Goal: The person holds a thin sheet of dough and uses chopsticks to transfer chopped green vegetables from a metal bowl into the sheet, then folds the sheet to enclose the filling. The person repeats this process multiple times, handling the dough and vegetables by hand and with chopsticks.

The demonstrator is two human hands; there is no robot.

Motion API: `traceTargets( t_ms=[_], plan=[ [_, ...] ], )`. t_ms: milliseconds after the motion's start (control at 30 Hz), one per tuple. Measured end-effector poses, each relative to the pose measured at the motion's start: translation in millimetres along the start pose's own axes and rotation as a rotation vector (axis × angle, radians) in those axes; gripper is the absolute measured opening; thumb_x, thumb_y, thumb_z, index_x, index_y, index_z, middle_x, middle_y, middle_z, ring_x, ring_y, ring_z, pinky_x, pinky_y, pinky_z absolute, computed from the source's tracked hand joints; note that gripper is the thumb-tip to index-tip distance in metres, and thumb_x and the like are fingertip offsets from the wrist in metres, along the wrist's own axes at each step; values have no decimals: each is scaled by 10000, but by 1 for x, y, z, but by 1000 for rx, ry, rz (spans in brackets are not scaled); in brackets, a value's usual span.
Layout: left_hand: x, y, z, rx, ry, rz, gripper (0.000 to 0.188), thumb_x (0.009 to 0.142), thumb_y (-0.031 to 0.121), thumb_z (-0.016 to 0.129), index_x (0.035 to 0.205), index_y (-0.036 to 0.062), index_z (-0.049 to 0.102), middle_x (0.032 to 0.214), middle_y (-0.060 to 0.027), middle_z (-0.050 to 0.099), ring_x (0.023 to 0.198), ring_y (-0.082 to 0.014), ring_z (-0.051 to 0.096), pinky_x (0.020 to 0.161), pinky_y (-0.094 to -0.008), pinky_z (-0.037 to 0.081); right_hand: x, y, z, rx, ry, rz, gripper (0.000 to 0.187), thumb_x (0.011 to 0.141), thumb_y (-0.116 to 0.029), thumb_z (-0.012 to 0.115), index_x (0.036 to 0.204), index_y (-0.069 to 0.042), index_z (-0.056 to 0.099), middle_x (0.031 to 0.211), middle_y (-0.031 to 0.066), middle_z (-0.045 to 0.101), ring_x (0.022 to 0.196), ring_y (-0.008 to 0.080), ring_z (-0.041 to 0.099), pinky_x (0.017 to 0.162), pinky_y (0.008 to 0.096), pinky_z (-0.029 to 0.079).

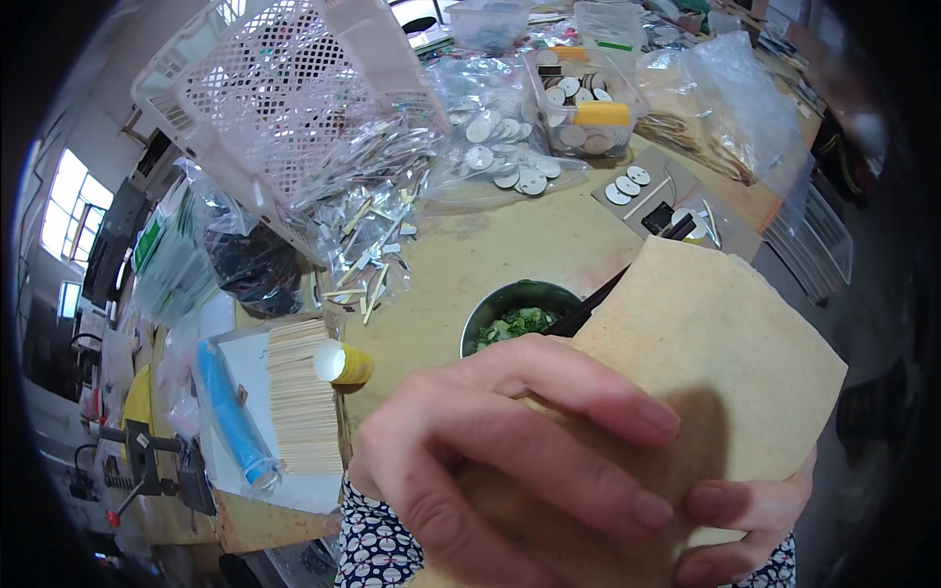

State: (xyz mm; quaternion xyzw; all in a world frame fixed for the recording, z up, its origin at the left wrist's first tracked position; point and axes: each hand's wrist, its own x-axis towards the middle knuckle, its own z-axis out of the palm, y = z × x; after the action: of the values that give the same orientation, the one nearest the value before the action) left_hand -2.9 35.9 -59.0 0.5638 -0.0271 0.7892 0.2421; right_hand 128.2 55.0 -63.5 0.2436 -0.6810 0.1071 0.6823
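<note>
A flat tan sheet (730,333) with a ragged upper edge is held up close in front of me. Flatbread or thick paper: I cannot tell which. Over its near face curl the fingers of my left hand (520,451), closed on it. My right hand (750,524) grips the sheet's lower right edge, its fingers partly hidden. Behind my left hand stands a metal bowl (472,328) of chopped greens (518,325), its near side hidden. Dark chopsticks (606,292) lean across its right rim, partly covered by the sheet.
Left of the bowl are a yellow paper cup (353,365), thin wooden sticks (302,397) and a blue packet (233,412). Beyond are a white crate (377,59), bagged strips (368,240), a clear box (627,93) of round discs and a grey board (613,204) bearing discs.
</note>
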Motion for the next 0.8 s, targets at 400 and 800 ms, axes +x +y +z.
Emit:
traceTargets(
  t_ms=[400, 800],
  plan=[
    [1, -13, 20, 127, 177, 152, 185, 817, 121, 695, 658, 184, 626, 732, -83, 669, 803, -314, 633, 658, -335, 512, -19, 8, -30, -29, -46, 22, 177, 811, -82, 653, 984, -121, 647, 1029, 159, 637, 832, 296, 666, 708, 441, 543],
    [14, 17, -31, 220, -359, -165, 113, 811, 267, 739, 829, 155, 743, 1044, -179, 674, 1098, -371, 582, 937, -462, 461, 9, 18, -57, -168, -357, 324, 166, 835, -112, 648, 1000, -100, 662, 1007, 136, 652, 859, 296, 671, 730, 406, 553]
  ],
)
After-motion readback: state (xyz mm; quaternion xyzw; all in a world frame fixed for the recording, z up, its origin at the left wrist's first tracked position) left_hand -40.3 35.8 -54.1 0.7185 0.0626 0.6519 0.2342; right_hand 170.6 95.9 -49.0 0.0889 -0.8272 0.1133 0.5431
